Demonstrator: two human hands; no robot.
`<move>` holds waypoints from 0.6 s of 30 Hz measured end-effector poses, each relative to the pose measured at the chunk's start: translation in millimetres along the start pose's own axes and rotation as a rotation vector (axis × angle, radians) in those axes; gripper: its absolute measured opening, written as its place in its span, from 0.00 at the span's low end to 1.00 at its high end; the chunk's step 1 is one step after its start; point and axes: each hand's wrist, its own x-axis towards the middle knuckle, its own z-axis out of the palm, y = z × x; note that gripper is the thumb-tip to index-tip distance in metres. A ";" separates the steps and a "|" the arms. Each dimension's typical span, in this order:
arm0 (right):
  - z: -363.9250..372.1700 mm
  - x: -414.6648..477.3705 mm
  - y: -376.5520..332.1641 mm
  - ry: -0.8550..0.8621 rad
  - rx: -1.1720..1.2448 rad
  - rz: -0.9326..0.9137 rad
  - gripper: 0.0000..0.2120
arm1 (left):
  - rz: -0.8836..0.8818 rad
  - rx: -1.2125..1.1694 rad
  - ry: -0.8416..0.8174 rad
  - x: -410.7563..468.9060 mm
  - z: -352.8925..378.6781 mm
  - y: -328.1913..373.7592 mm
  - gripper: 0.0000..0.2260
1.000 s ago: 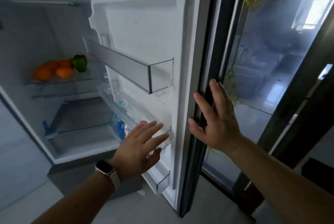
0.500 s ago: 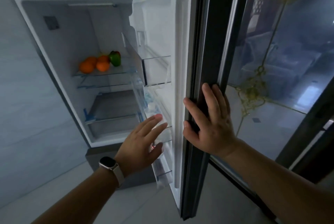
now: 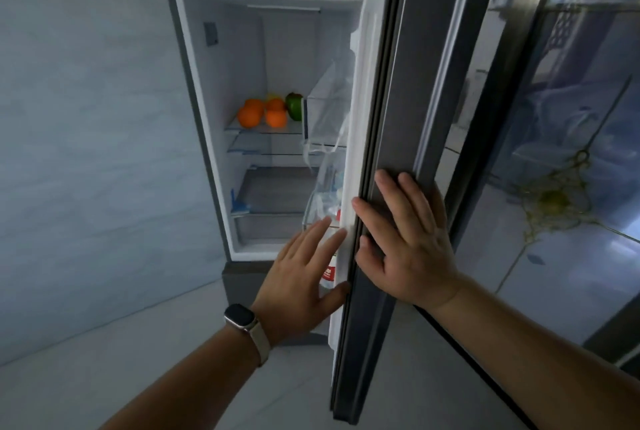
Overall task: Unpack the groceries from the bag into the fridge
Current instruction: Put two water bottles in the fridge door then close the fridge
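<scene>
Dark-grey fridge door (image 3: pixel 408 100) bears the flat, unclenched right hand (image 3: pixel 408 246); left hand (image 3: pixel 301 277), flat inside it, could get pinched shutting.

No word, brand or number can be read anywhere. A white container (image 3: pixel 328 273) in the fridge door (image 3: pixel 398 83), just past the fingertips of the left hand (image 3: pixel 301 277) and between them and the door's edge, bears a red label with pale marks that are too small and blurred to make out. The watch (image 3: pixel 240 317) on that hand's wrist has a dark face showing no figures.
</scene>
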 end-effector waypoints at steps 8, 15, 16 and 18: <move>22.1 32.5 -21.4 0.045 0.182 -0.048 0.31 | -0.100 -0.057 0.065 -22.8 -32.6 -12.3 0.41; 53.4 72.9 -12.1 0.058 0.303 -0.023 0.36 | -0.197 -0.008 0.167 -16.6 -32.2 -7.7 0.40; 59.0 77.3 -14.4 0.050 0.326 -0.034 0.37 | -0.226 0.001 0.177 -15.4 -31.0 -10.5 0.40; 70.6 84.2 -22.7 0.049 0.372 -0.040 0.37 | -0.261 0.020 0.203 -13.8 -30.1 -18.2 0.41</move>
